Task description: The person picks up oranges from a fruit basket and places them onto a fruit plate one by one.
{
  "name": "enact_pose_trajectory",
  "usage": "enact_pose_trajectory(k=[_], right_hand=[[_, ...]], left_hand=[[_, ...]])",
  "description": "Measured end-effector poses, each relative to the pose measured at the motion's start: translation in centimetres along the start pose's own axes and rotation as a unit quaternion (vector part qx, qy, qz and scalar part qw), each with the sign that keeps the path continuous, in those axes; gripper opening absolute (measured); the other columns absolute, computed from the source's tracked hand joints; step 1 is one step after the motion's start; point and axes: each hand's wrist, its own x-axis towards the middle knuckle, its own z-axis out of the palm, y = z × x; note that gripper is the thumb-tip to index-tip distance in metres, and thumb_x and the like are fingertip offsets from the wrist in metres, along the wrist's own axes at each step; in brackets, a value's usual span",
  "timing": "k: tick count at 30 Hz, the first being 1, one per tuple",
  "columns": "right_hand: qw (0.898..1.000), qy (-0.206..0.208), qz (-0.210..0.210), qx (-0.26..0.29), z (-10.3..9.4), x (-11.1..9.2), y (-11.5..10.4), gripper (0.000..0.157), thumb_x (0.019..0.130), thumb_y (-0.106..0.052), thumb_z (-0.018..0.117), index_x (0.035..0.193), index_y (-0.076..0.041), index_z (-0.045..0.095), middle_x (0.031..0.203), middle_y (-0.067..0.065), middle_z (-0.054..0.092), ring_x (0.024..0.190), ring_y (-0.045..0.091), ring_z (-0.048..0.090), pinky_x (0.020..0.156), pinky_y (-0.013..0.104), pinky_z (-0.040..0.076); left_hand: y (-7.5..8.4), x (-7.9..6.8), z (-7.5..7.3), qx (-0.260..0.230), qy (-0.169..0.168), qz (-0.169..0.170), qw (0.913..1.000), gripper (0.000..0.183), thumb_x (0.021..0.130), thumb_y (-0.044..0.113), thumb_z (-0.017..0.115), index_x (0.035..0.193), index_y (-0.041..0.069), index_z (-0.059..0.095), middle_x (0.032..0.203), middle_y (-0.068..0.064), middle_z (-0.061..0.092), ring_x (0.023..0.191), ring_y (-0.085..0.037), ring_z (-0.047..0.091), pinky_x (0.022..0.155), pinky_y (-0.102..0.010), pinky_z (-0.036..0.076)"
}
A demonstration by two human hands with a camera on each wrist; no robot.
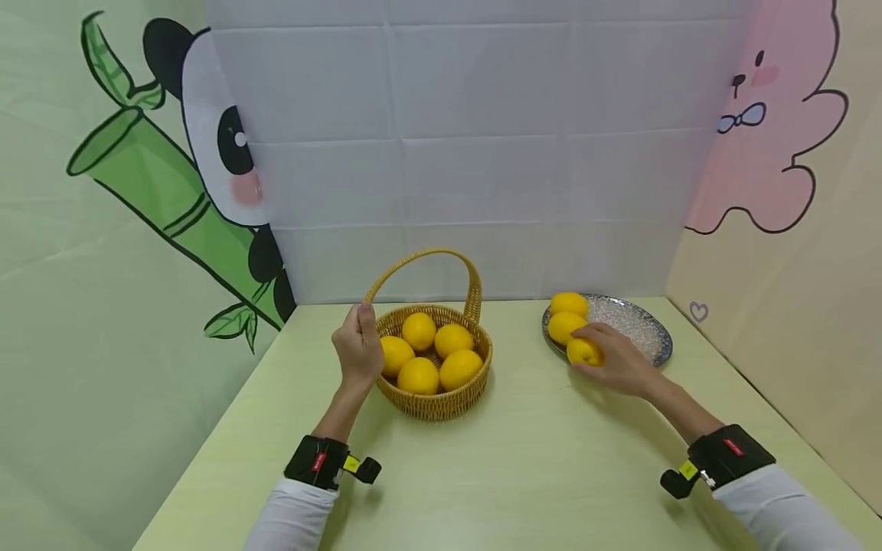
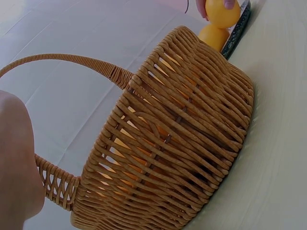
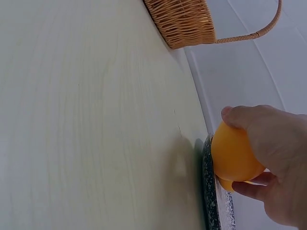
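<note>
My left hand [image 1: 360,346] grips the left side of the handle of a woven wicker basket [image 1: 434,404]. Several yellow lemons [image 1: 418,376] lie inside that basket, which stands on the table. In the right wrist view my right hand [image 3: 278,153] holds a lemon [image 3: 235,152] between thumb and fingers, right at the rim of a speckled oval plate [image 1: 630,325]. Two more lemons [image 1: 568,327] rest on the plate's left side, just behind the held one. From the left wrist, the basket's weave [image 2: 168,139] hides most of the fruit within.
The pale wooden table [image 1: 524,474] runs up to a creased white backdrop [image 1: 482,168]. On the left is a green panel with a panda and bamboo drawing [image 1: 172,184]; a beige panel with a pink bear [image 1: 765,153] borders the right side.
</note>
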Motion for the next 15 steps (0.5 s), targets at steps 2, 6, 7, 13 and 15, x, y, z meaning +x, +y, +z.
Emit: enact_pose_trajectory(k=[2, 6, 7, 13, 15], right_hand=[[1.0, -0.002, 0.004, -0.003, 0.1, 0.2, 0.1, 0.056, 0.084, -0.017, 0.085, 0.132, 0.002, 0.064, 0.134, 0.022, 0.058, 0.119, 0.038, 0.054, 0.096, 0.059, 0.047], [1.0, -0.008, 0.016, -0.006, 0.2, 0.6, 0.3, 0.057, 0.085, -0.02, 0.085, 0.134, 0.001, 0.063, 0.136, 0.023, 0.056, 0.122, 0.039, 0.051, 0.099, 0.061, 0.045], [1.0, -0.01, 0.019, -0.005, 0.3, 0.7, 0.3, 0.057, 0.086, -0.02, 0.084, 0.134, 0.001, 0.063, 0.137, 0.024, 0.055, 0.123, 0.04, 0.051, 0.099, 0.062, 0.045], [1.0, -0.011, 0.022, 0.001, 0.6, 1.3, 0.5, 0.057, 0.085, -0.017, 0.085, 0.134, 0.003, 0.063, 0.136, 0.025, 0.056, 0.122, 0.041, 0.051, 0.1, 0.062, 0.043], [1.0, -0.01, 0.02, 0.002, 0.7, 1.5, 0.6, 0.057, 0.085, -0.017, 0.085, 0.134, 0.004, 0.063, 0.135, 0.025, 0.056, 0.121, 0.04, 0.051, 0.1, 0.061, 0.043]], left_hand=[[-0.1, 0.1, 0.0, 0.0, -0.003, -0.002, 1.0, 0.059, 0.113, 0.042, 0.035, 0.066, 0.007, 0.036, 0.053, -0.002, 0.027, 0.042, -0.015, 0.02, 0.04, -0.022, 0.013], [-0.3, 0.0, 0.1, 0.001, -0.002, -0.006, 1.0, 0.059, 0.113, 0.043, 0.035, 0.066, 0.007, 0.036, 0.053, -0.003, 0.028, 0.042, -0.016, 0.02, 0.04, -0.023, 0.013], [-0.3, 0.0, 0.1, 0.001, -0.002, -0.006, 1.0, 0.059, 0.113, 0.043, 0.035, 0.066, 0.006, 0.037, 0.053, -0.003, 0.028, 0.042, -0.015, 0.02, 0.04, -0.023, 0.013], [0.0, -0.1, 0.1, -0.003, 0.003, 0.002, 1.0, 0.058, 0.113, 0.038, 0.038, 0.066, 0.005, 0.037, 0.052, -0.004, 0.028, 0.041, -0.013, 0.019, 0.04, -0.022, 0.013], [0.0, -0.1, 0.1, -0.005, 0.005, 0.005, 1.0, 0.057, 0.113, 0.037, 0.039, 0.066, 0.005, 0.037, 0.052, -0.005, 0.028, 0.042, -0.013, 0.019, 0.04, -0.022, 0.013]])
